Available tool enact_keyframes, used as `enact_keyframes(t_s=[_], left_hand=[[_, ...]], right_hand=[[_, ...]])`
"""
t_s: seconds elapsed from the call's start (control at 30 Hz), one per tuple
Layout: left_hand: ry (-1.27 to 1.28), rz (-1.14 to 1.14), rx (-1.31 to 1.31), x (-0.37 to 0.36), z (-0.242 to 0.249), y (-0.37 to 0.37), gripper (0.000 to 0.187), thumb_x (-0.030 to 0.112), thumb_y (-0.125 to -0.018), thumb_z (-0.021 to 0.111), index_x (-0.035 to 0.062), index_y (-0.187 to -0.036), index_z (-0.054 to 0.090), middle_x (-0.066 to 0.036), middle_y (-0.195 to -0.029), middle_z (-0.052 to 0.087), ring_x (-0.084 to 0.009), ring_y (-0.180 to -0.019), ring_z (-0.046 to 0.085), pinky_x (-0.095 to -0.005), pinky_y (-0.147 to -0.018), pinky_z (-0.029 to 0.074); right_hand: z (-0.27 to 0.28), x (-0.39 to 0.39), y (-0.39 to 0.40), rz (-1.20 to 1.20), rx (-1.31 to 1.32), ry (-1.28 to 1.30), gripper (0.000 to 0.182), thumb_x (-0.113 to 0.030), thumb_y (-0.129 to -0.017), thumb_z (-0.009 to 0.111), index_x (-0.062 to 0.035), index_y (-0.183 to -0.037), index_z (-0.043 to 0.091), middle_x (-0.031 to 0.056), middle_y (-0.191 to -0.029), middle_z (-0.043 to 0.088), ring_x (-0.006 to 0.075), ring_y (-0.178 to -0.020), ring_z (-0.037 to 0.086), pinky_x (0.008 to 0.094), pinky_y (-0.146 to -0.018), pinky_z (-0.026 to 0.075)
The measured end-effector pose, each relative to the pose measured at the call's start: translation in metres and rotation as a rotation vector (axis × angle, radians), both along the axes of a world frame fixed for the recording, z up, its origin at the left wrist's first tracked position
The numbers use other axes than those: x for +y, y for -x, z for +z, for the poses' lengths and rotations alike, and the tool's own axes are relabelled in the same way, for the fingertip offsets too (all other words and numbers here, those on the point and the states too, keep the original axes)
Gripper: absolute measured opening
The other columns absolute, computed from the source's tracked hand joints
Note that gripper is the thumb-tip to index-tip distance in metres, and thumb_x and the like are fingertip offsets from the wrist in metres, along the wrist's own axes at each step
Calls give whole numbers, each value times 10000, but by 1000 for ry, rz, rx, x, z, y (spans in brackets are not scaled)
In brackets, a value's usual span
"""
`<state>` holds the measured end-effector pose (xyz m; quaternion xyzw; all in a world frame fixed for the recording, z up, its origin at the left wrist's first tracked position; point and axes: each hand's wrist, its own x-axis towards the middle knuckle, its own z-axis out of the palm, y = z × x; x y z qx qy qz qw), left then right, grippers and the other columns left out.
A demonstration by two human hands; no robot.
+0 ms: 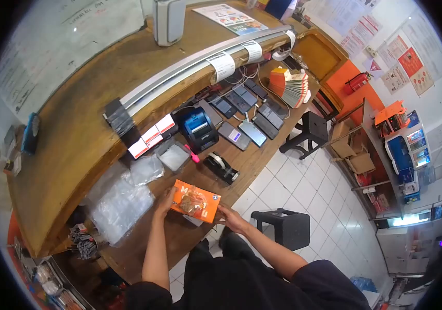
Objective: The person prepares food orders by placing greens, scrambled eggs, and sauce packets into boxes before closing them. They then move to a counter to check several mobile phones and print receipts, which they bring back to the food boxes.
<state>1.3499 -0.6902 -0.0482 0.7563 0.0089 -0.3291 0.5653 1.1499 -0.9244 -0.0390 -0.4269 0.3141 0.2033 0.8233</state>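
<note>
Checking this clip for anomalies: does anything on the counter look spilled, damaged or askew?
Nothing stands out. Both hands, left hand and right hand, hold an intact orange packet; phones lie in rows.

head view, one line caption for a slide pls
Both hands, left hand and right hand, hold an orange packet over a wooden counter.

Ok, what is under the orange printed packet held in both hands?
Under the orange printed packet, a small white corner pokes out at its near edge, lying on the brown wooden counter. What that white thing is stays hidden by the packet.
</note>
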Motion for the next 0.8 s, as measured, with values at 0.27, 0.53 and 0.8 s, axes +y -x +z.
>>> enact_keyframes(t_s=[0.27, 0.53, 0.8], left_hand=[[212, 478, 24, 49, 15, 50, 530, 393, -1063, 578, 22, -1441, 549, -138, -1390, 635, -227, -1268, 595, -355, -1092, 442], [-74, 1210, -140, 74, 36, 254, 533, 442, -1041, 594, 58, -1407, 542, -107, -1245, 660, -225, -1156, 645, -360, -998, 501], [-343, 488, 584, -69, 10, 408, 532, 332, -1012, 650, 59, -1448, 514, -102, -1194, 724, -194, -924, 723, -343, -858, 536]], right_hand=[[48, -173, -89, 430, -251, 848, 281, -187, -1014, 607, -25, -1239, 650, 153, -1084, 691, 232, -989, 690, 378, -884, 566], [-25, -267, -196, 801, -688, 1753, 438, -357, -995, 594, -33, -1289, 620, 284, -1411, 470, 506, -1452, 323, 627, -1190, 275], [-2, -330, -228, 615, -708, 1485, 426, -207, -938, 681, 2, -1300, 596, 248, -1233, 522, 418, -1161, 493, 513, -1004, 411]])
